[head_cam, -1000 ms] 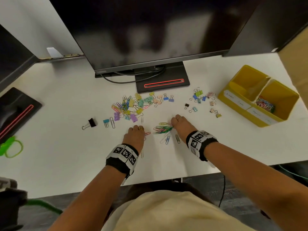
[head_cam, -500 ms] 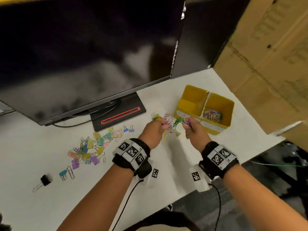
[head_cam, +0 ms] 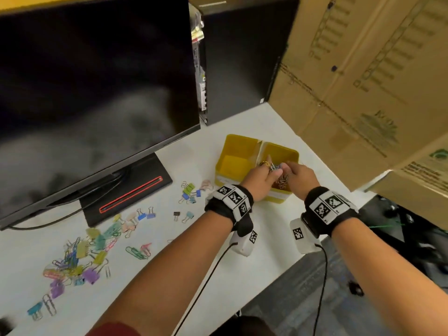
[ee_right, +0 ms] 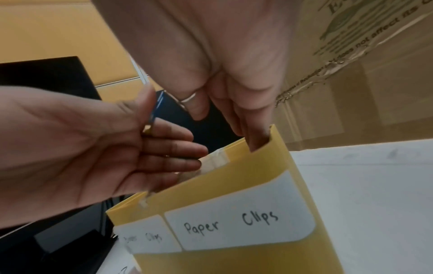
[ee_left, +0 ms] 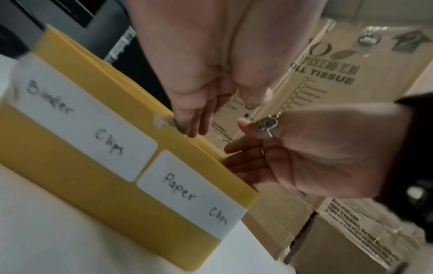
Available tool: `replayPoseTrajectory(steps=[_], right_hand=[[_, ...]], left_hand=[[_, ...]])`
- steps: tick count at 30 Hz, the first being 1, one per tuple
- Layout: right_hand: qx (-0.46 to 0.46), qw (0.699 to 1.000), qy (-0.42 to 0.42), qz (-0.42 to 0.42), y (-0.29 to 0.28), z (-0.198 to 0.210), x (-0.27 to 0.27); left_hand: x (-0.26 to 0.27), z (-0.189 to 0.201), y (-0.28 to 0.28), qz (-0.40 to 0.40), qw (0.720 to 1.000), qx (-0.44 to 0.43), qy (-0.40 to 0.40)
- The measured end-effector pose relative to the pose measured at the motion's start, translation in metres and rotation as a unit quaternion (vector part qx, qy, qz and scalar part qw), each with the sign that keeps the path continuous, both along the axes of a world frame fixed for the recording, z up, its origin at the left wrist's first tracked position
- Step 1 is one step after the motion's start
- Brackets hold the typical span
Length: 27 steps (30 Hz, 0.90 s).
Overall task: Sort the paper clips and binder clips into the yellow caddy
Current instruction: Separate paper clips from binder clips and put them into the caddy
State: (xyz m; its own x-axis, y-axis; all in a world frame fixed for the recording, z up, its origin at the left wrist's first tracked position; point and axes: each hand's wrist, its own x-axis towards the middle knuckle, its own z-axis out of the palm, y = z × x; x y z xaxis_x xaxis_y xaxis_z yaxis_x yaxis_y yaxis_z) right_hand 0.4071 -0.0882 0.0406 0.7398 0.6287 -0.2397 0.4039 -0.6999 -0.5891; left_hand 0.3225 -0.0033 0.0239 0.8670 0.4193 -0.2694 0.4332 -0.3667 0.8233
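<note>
Hands met over the yellow caddy's (head_cam: 242, 144) right compartment, labelled "Paper Clips": the left hand (head_cam: 259, 181) had its fingers relaxed and spread, with paper clips (head_cam: 275, 167) at its fingertips, and the right hand (head_cam: 300, 177) reached in, fingers loosely straight. Loose paper clips and binder clips (head_cam: 97, 241) lay scattered on the white surface (head_cam: 145, 287) leftward, before a dark monitor (head_cam: 92, 93).

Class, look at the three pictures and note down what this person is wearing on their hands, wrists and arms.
Both forearms are bare. Each wrist carries a black band with white tiles printed with black square codes: left band, right band. Under each hangs a white camera unit with its own code tag and a thin black cable. The left hand wears a gold ring; the right hand wears a thin silver ring.
</note>
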Motion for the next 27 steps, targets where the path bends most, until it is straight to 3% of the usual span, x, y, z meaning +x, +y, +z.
replayPoseTrajectory(steps=[2, 6, 9, 12, 14, 17, 20, 22, 24, 27], right_hand=[[0.012, 0.999, -0.020, 0.024, 0.002, 0.000, -0.007], [0.059, 0.990, -0.089, 0.094, 0.010, -0.010, -0.029], [0.101, 0.981, -0.103, 0.129, 0.012, -0.018, -0.055], [0.122, 0.971, -0.061, 0.198, 0.012, -0.032, -0.095], [0.080, 0.953, -0.008, 0.292, 0.010, -0.052, -0.126], [-0.002, 0.901, 0.052, 0.431, 0.008, -0.084, -0.176], [-0.049, 0.852, 0.049, 0.519, 0.008, -0.102, -0.214], [-0.075, 0.835, 0.035, 0.544, 0.009, -0.106, -0.224], [-0.073, 0.850, 0.028, 0.520, 0.012, -0.105, -0.219], [-0.048, 0.905, -0.016, 0.422, 0.018, -0.102, -0.195]], left_hand=[[-0.017, -0.001, 0.008, 0.004, 0.998, 0.037, -0.041], [-0.066, -0.003, 0.024, 0.117, 0.984, 0.108, -0.074], [-0.104, -0.008, 0.026, 0.149, 0.984, 0.083, -0.052], [-0.160, -0.023, 0.035, 0.209, 0.970, 0.123, -0.003], [-0.205, -0.036, 0.039, 0.194, 0.962, 0.172, 0.083], [-0.269, -0.065, 0.037, 0.112, 0.948, 0.196, 0.226], [-0.311, -0.081, 0.023, 0.017, 0.927, 0.237, 0.291], [-0.322, -0.072, 0.012, 0.023, 0.914, 0.268, 0.302], [-0.329, -0.061, -0.002, 0.074, 0.929, 0.240, 0.272], [-0.343, -0.065, -0.012, 0.076, 0.937, 0.174, 0.293]])
